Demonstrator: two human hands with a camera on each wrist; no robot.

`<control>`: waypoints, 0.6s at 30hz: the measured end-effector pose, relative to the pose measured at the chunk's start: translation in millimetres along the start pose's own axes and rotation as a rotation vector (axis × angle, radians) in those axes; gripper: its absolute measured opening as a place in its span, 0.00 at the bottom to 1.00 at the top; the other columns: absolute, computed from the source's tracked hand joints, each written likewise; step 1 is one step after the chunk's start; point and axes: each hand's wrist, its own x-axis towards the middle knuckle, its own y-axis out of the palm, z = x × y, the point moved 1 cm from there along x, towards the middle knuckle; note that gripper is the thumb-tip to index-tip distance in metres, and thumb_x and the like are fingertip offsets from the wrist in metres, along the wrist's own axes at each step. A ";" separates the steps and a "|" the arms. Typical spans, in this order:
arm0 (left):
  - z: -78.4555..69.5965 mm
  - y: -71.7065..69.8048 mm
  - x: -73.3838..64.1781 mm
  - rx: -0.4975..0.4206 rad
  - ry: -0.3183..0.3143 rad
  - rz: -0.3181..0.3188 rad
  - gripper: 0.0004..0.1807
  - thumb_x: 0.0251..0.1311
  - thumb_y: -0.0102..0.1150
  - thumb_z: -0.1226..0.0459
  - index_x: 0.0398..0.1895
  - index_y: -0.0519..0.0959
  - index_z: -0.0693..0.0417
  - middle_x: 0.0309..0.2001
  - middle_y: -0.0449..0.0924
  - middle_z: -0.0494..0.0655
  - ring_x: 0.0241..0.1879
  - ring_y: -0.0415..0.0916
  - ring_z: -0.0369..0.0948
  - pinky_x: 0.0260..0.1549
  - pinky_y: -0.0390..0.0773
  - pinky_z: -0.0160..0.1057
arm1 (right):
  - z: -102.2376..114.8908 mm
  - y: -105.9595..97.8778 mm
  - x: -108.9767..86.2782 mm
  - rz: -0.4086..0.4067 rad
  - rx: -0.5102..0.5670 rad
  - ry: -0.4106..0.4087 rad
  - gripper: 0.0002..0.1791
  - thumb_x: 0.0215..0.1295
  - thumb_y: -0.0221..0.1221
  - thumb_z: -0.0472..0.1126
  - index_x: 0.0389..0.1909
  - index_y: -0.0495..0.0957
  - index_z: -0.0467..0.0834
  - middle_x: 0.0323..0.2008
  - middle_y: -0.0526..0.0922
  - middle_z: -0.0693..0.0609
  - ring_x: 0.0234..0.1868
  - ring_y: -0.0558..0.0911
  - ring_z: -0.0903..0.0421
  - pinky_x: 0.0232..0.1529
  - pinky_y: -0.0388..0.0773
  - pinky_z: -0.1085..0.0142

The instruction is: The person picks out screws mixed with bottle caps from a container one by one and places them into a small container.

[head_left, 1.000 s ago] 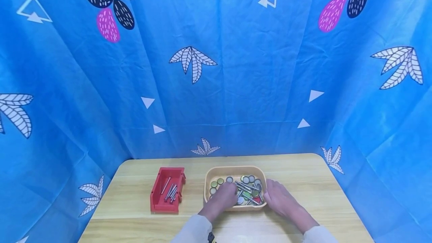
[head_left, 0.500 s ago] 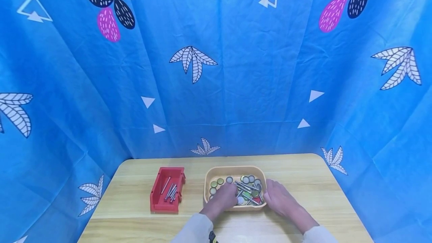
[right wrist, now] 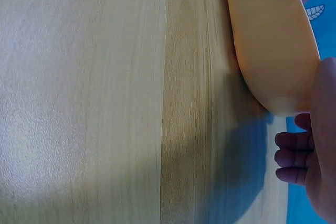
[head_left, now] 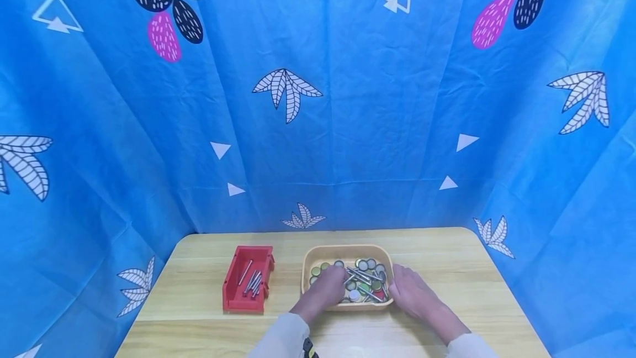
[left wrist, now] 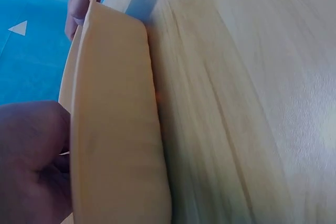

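Note:
In the head view, my left hand point(head_left: 326, 286) reaches into the left half of a tan plastic tray point(head_left: 348, 248), its fingers bent down among bottle caps point(head_left: 364, 264) and long silver bolts point(head_left: 369, 293). Its fingertips are hidden, and one bolt lies right beside them; I cannot tell whether they pinch it. The left wrist view has the bent left hand point(left wrist: 31, 156) behind the tray wall point(left wrist: 118, 108). My right hand point(head_left: 409, 290) holds the tray's right end. From the right wrist, that hand point(right wrist: 320, 150) shows its thumb side at the rim and its fingers bent outside the wall.
Left of the tray stands a red open-front bin point(head_left: 243, 305) with several silver bolts point(head_left: 253, 283) in it. Both containers rest on a light wooden table point(head_left: 199, 291). A blue patterned curtain point(head_left: 348, 142) encloses the table's back and sides.
My left hand has shifted slightly left and up inside the tray, and a bolt beside its fingertips lies at a different angle. The right hand keeps its place on the tray.

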 end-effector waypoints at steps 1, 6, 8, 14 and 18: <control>0.4 -1.5 0.4 0.020 -0.004 -0.009 0.13 0.54 0.55 0.80 0.32 0.86 0.59 0.29 0.82 0.44 0.24 0.72 0.35 0.21 0.76 0.30 | 0.0 0.0 0.1 0.000 0.003 0.000 0.19 0.72 0.52 0.41 0.59 0.75 0.37 0.38 0.80 0.54 0.41 0.77 0.58 0.50 0.80 0.54; 1.7 -12.8 -1.9 0.070 0.016 -0.069 0.07 0.56 0.63 0.77 0.34 0.83 0.59 0.30 0.79 0.44 0.28 0.72 0.36 0.28 0.78 0.32 | 0.0 -0.6 0.3 0.009 0.013 0.012 0.17 0.72 0.53 0.41 0.56 0.76 0.38 0.35 0.79 0.56 0.39 0.76 0.59 0.48 0.80 0.55; 2.9 -18.3 -5.2 0.026 0.011 -0.066 0.08 0.54 0.64 0.78 0.34 0.82 0.59 0.30 0.77 0.45 0.26 0.70 0.35 0.23 0.76 0.31 | 0.1 -0.9 0.0 0.014 0.017 0.020 0.16 0.72 0.53 0.42 0.55 0.76 0.38 0.34 0.78 0.56 0.37 0.75 0.60 0.46 0.79 0.56; 8.3 -30.7 -12.1 -0.133 -0.088 -0.059 0.17 0.61 0.52 0.80 0.52 0.81 0.64 0.44 0.81 0.55 0.27 0.78 0.40 0.13 0.81 0.36 | 0.8 -0.3 0.6 0.000 0.031 0.013 0.13 0.71 0.52 0.40 0.51 0.77 0.41 0.32 0.77 0.59 0.35 0.74 0.61 0.44 0.78 0.57; 12.2 -38.7 -13.0 0.033 -0.036 -0.126 0.17 0.56 0.60 0.79 0.49 0.83 0.60 0.45 0.83 0.53 0.38 0.81 0.42 0.31 0.87 0.34 | 1.4 0.2 1.4 -0.016 0.034 0.002 0.13 0.70 0.52 0.39 0.51 0.78 0.42 0.32 0.77 0.60 0.35 0.74 0.62 0.44 0.79 0.58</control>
